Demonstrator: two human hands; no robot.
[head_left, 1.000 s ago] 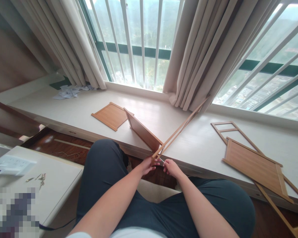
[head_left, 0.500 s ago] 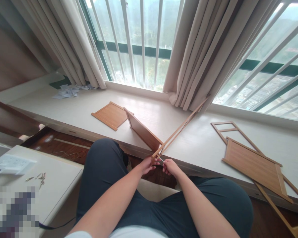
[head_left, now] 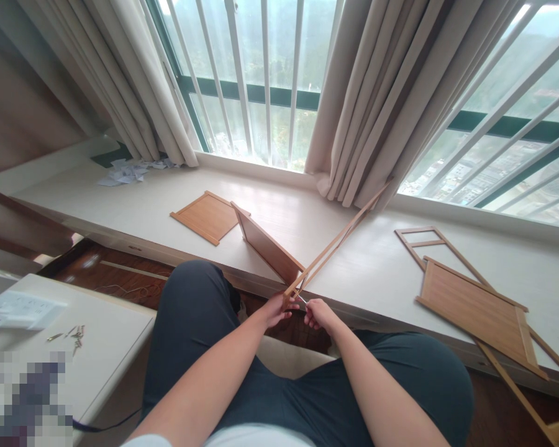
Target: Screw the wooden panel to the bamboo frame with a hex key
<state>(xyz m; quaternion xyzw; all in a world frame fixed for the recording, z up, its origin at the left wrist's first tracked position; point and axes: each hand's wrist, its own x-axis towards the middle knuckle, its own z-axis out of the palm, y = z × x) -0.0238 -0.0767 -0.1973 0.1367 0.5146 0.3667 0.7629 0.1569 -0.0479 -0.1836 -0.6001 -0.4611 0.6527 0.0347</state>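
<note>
Frame (head_left: 327, 250) unmoved: slim, brown, wooden.

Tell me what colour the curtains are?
The curtains are greyish beige, seen best in the head view.

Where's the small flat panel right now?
In the head view, left of centre, the small flat panel lies on the white ledge, between the paper scraps and the tilted panel.
</note>
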